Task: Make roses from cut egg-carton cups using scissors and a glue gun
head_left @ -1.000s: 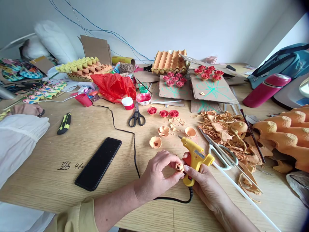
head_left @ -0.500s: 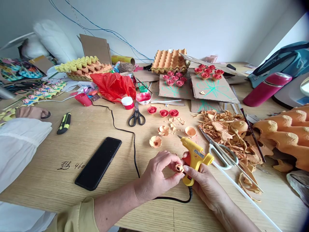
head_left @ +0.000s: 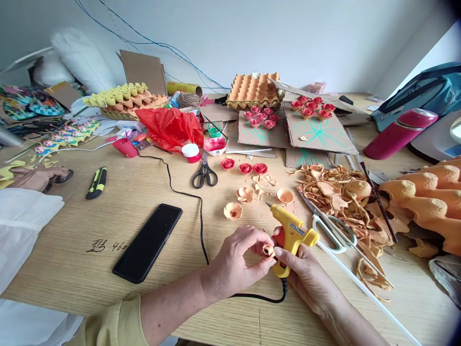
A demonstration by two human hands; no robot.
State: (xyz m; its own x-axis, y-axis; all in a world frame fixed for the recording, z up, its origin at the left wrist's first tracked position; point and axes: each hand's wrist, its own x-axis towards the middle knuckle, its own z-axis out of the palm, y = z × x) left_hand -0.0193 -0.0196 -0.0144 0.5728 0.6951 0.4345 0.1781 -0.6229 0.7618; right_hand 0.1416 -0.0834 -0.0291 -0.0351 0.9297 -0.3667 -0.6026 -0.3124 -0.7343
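Between the thumb and fingers of my left hand [head_left: 236,259] is a small rolled orange egg-carton flower [head_left: 267,251]. My right hand [head_left: 306,274] holds a yellow glue gun [head_left: 293,230], its nozzle pointing up and left, and the right thumb touches the flower's edge. Beyond my hands lie two petal-cut orange cups, one nearer [head_left: 233,211] and one farther [head_left: 245,194], plus a plain round cup [head_left: 285,196]. Three red paper roses [head_left: 245,168] stand in a row behind them.
A black phone [head_left: 147,243] and a yellow-black utility knife [head_left: 96,183] lie left. Black scissors [head_left: 204,174] sit mid-table. Carton scraps [head_left: 334,192] and white-handled scissors [head_left: 334,234] are right. Another person's hand [head_left: 41,177] holds scissors at far left. Red roses rest on cardboard [head_left: 320,137].
My hands keep nearly the same pose on the flower and glue gun. At far left, the other person's hand has shifted and more of their scissors shows.
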